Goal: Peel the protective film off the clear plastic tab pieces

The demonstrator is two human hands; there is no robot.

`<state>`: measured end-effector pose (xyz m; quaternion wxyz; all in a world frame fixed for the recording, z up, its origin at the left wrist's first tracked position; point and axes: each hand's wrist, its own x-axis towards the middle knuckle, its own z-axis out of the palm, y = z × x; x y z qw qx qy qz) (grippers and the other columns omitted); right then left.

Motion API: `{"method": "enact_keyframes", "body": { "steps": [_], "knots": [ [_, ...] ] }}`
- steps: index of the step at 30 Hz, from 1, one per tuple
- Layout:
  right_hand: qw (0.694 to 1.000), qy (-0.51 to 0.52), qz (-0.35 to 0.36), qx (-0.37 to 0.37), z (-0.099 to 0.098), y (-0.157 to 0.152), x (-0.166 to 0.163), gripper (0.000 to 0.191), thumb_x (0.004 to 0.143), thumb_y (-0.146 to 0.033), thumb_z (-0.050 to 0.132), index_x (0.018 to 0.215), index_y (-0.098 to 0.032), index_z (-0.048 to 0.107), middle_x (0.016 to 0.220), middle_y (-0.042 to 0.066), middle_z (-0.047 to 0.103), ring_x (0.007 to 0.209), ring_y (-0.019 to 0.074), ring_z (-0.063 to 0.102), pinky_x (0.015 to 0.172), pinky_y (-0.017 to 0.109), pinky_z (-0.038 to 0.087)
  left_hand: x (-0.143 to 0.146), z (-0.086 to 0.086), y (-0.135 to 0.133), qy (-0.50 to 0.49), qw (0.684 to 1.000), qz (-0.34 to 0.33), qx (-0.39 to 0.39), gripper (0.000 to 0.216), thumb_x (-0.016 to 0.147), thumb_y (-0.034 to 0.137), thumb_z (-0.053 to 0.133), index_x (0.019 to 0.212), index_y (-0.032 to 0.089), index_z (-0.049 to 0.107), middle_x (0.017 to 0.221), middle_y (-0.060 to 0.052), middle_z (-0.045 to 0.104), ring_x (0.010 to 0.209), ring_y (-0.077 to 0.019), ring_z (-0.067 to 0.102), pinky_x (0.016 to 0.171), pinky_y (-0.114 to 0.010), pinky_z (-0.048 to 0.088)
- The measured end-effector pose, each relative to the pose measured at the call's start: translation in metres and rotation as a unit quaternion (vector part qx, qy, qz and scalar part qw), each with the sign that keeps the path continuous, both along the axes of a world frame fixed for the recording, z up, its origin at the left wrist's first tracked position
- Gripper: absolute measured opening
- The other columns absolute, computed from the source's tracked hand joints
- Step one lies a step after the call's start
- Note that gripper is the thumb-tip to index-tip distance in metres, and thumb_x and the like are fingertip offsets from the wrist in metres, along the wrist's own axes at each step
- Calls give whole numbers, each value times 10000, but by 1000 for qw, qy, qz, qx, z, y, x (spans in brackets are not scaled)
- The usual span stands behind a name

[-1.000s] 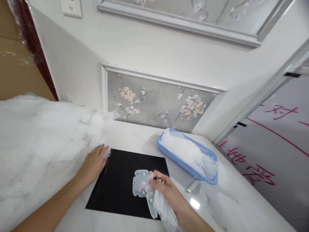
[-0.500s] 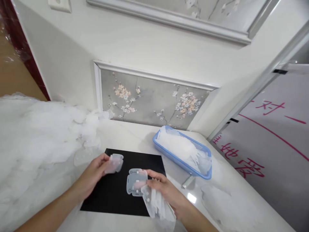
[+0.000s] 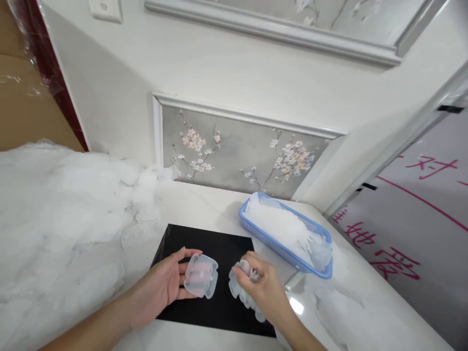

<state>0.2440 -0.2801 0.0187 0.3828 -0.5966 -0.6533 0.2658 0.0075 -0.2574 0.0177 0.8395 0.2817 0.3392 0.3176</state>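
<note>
My left hand [image 3: 166, 280] is turned palm up over the black mat [image 3: 223, 248]. On its outstretched fingers rests a flat, translucent plastic piece [image 3: 201, 276] with a notched outline and small round studs; the fingers show through it. To the right, my right hand [image 3: 265, 287] is closed round a bunch of similar translucent plastic pieces [image 3: 239, 287], held above the mat's right part. Its fingers hide much of the bunch. A gap lies between the left hand's piece and the bunch.
A blue basket [image 3: 248, 226] filled with translucent pieces stands behind my right hand. A large heap of such pieces [image 3: 66, 219] covers the table's left side, and more lie at the right [image 3: 340, 312]. Behind the table rises a wall with a framed floral panel [image 3: 234, 151].
My left hand has turned palm up and moved right, with a plastic piece now lying on its fingers. My right hand has turned and gathered its pieces into a tighter bunch.
</note>
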Motion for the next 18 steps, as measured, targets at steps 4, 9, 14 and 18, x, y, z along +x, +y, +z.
{"method": "enact_keyframes", "body": {
  "steps": [4, 9, 14, 18],
  "knots": [
    [990, -98, 39, 93, -3, -6, -3, 99, 800, -161, 490, 723, -222, 479, 861, 35, 574, 690, 162, 582, 638, 295, 493, 1, 0, -2, -17, 1000, -5, 12, 431, 910, 485, 474, 1184, 160, 542, 1155, -161, 648, 1053, -307, 627, 940, -511, 471],
    [952, -195, 120, 201, -13, -10, -3, 389, 846, -65, 390, 1181, -233, 494, 1121, 94, 612, 943, 191, 654, 746, 306, 568, -1, 0, -2, -31, 999, -13, 25, 440, 930, 494, 425, 1191, 160, 542, 1117, -149, 655, 1048, -297, 625, 960, -523, 459],
    [912, -276, 174, 248, -16, -12, -9, 467, 840, -31, 393, 1249, -226, 504, 1235, 144, 590, 730, 168, 657, 647, 315, 588, -2, 2, -3, -36, 999, -17, 28, 444, 930, 510, 417, 1174, 165, 552, 1089, -137, 661, 1025, -279, 631, 971, -520, 451],
    [904, -294, 186, 250, -19, -14, -14, 500, 817, -34, 414, 1276, -216, 496, 1249, 153, 603, 767, 195, 673, 654, 337, 591, -1, 3, -5, -55, 998, -27, 26, 445, 925, 517, 423, 1168, 168, 554, 1087, -135, 664, 1036, -282, 633, 985, -514, 437]
  ]
}}
